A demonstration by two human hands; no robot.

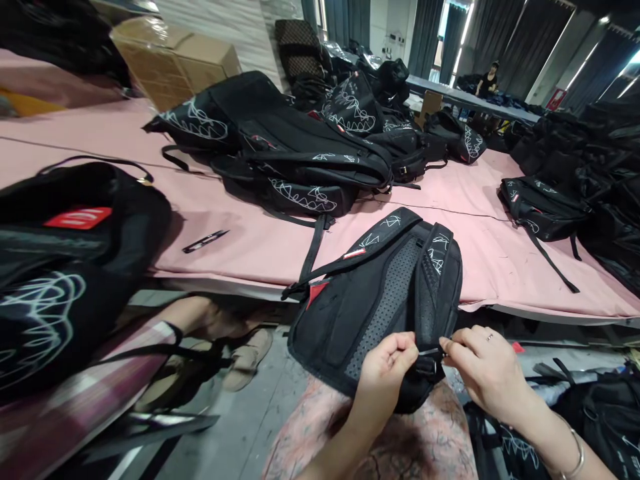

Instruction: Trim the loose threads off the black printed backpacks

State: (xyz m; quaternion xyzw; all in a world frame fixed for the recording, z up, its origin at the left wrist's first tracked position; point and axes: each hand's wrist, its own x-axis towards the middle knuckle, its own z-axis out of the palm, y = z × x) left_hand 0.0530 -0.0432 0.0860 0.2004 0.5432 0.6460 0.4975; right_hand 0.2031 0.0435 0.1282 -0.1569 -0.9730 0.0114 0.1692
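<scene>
A black backpack (pixel 370 300) with white scribble print and a mesh back panel rests on my lap, its top leaning on the pink table's edge. My left hand (pixel 387 363) is closed in a pinch at the lower end of a shoulder strap, on a thin light thread or small tool I cannot make out. My right hand (pixel 483 373), with a ring and a bracelet, pinches the same spot from the right, fingertips nearly touching the left hand's.
A pink table (pixel 235 247) carries a heap of black backpacks (pixel 280 153) and small black snips (pixel 205 241). More backpacks lie at left (pixel 65 267) and right (pixel 545 207). Cardboard box (pixel 175 60) at back left. Another person's legs (pixel 210 323) sit under the table; a person (pixel 487 80) sits far back.
</scene>
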